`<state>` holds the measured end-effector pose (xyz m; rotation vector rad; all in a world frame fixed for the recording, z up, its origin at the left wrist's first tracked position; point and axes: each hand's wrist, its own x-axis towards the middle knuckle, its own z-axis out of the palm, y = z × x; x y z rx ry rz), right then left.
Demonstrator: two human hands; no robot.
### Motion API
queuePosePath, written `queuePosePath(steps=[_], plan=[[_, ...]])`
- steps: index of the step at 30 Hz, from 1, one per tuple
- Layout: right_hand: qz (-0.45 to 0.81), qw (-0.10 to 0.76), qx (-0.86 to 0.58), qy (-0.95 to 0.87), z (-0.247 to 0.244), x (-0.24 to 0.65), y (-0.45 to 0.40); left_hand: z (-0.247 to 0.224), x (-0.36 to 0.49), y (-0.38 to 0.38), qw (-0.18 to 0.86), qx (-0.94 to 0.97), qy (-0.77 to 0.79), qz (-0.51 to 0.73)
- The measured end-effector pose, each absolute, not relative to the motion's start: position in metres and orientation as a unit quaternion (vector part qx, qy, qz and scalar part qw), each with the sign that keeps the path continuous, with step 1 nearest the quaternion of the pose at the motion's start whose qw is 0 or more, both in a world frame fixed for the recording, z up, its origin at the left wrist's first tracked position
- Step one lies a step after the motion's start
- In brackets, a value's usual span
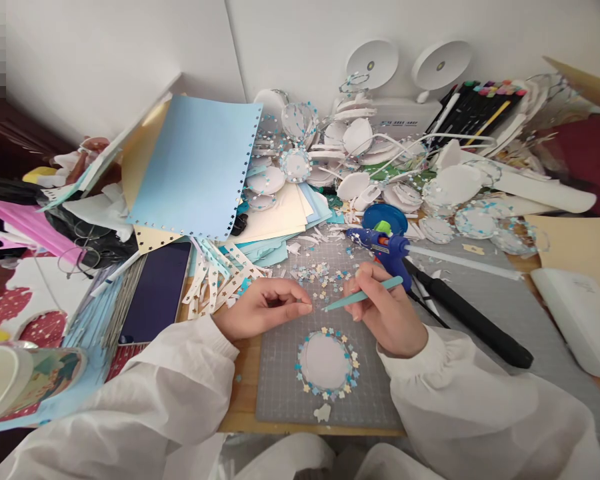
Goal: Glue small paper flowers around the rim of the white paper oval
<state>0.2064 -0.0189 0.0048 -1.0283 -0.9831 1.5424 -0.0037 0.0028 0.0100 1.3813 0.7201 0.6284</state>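
Observation:
My right hand (387, 310) grips teal tweezers (365, 293), their tip pointing left with a tiny pale speck at its end. Facing that tip, my left hand (267, 307) has its thumb and forefinger pinched together; whatever may be between them is too small to make out. Below both hands, a round white disc (325, 360) lies on the grey cutting mat (280, 400), ringed by small blue, white and cream paper flowers. A small cream paper cutout (323, 413) lies just under the ring. Loose paper flowers (320, 277) are scattered beyond my fingers.
A blue glue gun (380, 247) and a black-handled tool (475, 320) lie at right. Blue punched paper (200, 167), a phone (155, 293) and a paper cup (25, 377) are at left. White discs and flower rings (297, 163) crowd the back, beside a white lamp (373, 63).

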Motion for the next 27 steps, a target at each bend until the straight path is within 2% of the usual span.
queuePosePath(steps=[10,27], plan=[[0.589,0.487,-0.407,-0.5,-0.0005,0.2093,-0.0243,0.0095,-0.0039,0.0024,0.687,0.594,0.314,0.277],[0.613,0.493,-0.398,-0.472,-0.001,0.2083,-0.0219,0.0081,-0.0034,0.0031,0.678,0.614,0.301,0.271]])
